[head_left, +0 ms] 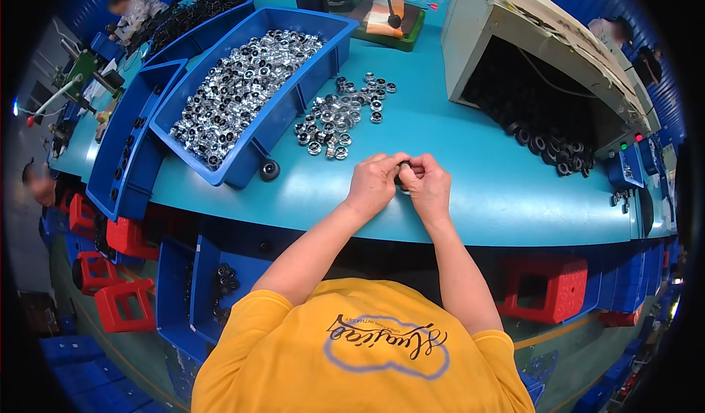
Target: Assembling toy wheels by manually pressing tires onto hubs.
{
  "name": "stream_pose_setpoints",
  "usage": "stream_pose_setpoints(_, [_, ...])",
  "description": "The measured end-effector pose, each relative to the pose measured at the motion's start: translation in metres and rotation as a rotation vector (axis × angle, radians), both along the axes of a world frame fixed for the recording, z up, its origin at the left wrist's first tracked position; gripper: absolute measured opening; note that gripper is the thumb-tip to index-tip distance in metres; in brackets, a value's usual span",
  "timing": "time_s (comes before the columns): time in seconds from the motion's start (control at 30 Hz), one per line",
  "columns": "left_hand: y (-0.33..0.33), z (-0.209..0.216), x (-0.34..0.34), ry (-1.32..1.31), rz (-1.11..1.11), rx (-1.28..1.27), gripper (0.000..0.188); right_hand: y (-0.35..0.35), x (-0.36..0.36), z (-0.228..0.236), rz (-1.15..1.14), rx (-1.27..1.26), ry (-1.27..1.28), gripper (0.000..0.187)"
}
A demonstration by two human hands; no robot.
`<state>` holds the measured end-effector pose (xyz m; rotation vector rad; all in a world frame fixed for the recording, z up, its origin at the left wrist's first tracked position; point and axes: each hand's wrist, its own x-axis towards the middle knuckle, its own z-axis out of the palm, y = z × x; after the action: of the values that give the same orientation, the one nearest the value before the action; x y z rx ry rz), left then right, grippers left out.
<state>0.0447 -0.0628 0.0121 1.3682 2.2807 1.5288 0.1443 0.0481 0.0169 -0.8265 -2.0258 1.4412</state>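
Observation:
My left hand point(373, 184) and my right hand point(430, 185) meet over the teal table, near its front edge. Between their fingertips they pinch a small black ring point(401, 179), mostly covered by the fingers; a pale bit shows under it, too hidden to name. Beyond my left hand lies a loose pile of shiny silver hubs point(338, 116) with black centres. A black-rimmed wheel point(269, 169) sits by itself to the left, beside the corner of a blue bin.
The large blue bin point(297, 116) at left is heaped with silver hubs. At right, black rubber rings point(547, 145) spill from an open-fronted metal box point(470, 53). A narrower blue bin point(110, 185) stands further left. Red stools point(547, 288) are below the table; other people sit farther off.

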Motion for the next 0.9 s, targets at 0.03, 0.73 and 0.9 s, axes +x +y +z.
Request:
stream_pose_setpoints(0.03, [0.0,-0.001,0.0,0.05,0.008,-0.012,0.03,-0.001,0.0,0.001,-0.004,-0.008,-0.002,0.024])
stream_pose_setpoints(0.73, [-0.004,0.015,-0.005,-0.438,-0.219,-0.05,0.055,0.023,0.002,0.003,0.151,-0.569,0.114,0.021])
stream_pose_setpoints(0.9, [-0.004,0.014,-0.004,-0.43,-0.219,-0.037,0.055,0.025,0.003,-0.001,0.154,-0.567,0.122,0.019])
